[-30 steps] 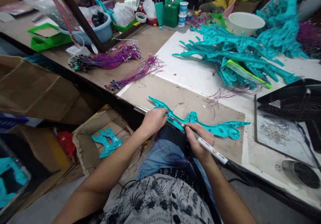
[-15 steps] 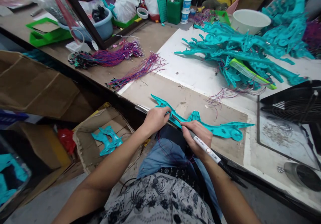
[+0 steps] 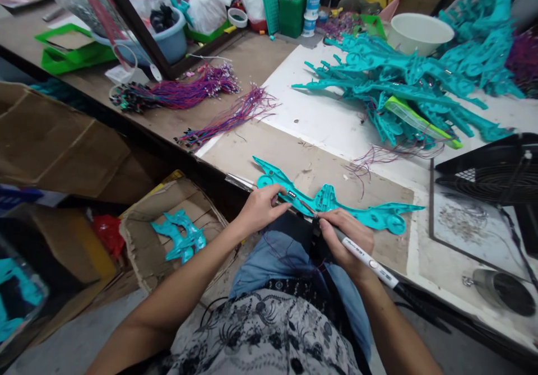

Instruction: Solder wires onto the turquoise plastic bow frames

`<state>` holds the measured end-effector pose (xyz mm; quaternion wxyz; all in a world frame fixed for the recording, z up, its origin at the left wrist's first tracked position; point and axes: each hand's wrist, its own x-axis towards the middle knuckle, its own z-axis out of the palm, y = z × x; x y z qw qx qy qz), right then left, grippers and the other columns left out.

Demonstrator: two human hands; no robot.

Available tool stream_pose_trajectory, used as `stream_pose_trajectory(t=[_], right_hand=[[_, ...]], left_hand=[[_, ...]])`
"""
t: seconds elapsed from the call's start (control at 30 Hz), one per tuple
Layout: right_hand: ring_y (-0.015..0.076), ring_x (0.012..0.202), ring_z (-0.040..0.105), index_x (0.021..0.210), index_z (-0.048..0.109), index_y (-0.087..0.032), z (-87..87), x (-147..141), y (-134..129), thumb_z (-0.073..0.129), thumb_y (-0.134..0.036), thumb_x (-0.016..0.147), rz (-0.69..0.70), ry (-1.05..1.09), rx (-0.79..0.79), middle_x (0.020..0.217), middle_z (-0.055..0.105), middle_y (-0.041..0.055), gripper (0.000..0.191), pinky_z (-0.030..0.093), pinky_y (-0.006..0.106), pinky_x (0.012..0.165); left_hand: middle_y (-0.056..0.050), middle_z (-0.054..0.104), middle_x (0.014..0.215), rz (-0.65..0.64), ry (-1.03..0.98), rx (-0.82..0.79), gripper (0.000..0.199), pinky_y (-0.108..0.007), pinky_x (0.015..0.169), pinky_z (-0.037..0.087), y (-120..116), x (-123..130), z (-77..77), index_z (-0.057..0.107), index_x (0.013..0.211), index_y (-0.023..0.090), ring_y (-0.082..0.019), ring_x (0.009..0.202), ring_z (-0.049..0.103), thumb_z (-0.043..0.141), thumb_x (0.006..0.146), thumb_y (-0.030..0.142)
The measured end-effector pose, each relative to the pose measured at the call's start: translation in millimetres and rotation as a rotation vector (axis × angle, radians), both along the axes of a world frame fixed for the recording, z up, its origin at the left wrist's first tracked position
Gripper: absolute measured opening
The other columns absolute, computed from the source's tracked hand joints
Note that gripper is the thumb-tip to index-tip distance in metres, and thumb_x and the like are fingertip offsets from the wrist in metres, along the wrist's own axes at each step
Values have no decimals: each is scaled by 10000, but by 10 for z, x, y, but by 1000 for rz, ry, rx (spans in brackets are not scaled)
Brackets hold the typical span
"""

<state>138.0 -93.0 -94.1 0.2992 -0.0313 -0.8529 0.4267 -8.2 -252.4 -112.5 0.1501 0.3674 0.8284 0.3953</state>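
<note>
A long teal plastic part point(image 3: 357, 216) lies along the table's front edge. My left hand point(image 3: 264, 208) is at its left portion, the fingers curled at the near edge and the thumb a little apart from the index finger. Just beyond those fingertips a small shiny metal piece point(image 3: 291, 194) sits in the part. My right hand point(image 3: 347, 234) grips a soldering iron point(image 3: 367, 260) with a white handle, its thin tip pointing left over the part, close to the metal piece. Thin dark wires point(image 3: 275, 249) hang over my lap below the left hand.
Bundles of red and blue wires point(image 3: 189, 89) lie at the left. A pile of teal parts point(image 3: 403, 83) fills the back right, near a white bowl point(image 3: 420, 33). A black fan point(image 3: 491, 167) and a metal cup point(image 3: 504, 291) stand at right; a cardboard box point(image 3: 138, 246) is below left.
My right hand has drawn the soldering iron back to the right and slightly down. The left fingers have loosened from a tight pinch and shifted slightly, uncovering the metal piece.
</note>
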Motion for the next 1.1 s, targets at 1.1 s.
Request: stream_pose_trajectory(t=[1.1], right_hand=[[158,717,674,954,686,-219,-59,12,217,553,-468,886,-188,64,-111,814,722,35,290,551,284,734]], left_hand=[[47,576,612,324,-637,284,112,-359,488,477,-187,192,148,673,746,373,-187,559,524,644,686,462]])
